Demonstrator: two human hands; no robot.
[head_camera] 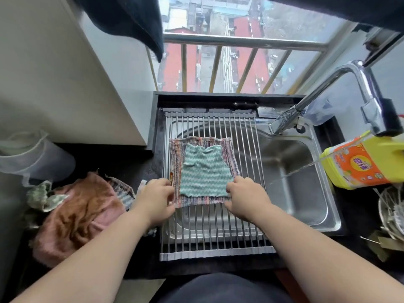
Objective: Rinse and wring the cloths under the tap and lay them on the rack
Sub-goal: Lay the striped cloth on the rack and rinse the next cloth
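Observation:
A green-and-white zigzag cloth [204, 171] lies flat on a larger striped cloth [176, 154], both spread on the metal roll-up rack [218, 232] over the left part of the sink. My left hand [158, 199] pinches the near left corner of the cloths. My right hand [246, 196] pinches the near right corner. The chrome tap [323, 92] reaches over the right basin [301, 193], and a thin stream of water runs from the right into it.
A heap of cloths, pink-brown [76, 217] with a pale green one [42, 196], sits on the dark counter left of the rack. A clear plastic jug [32, 156] stands behind it. A yellow detergent bottle [363, 160] and wire items [391, 211] occupy the right counter.

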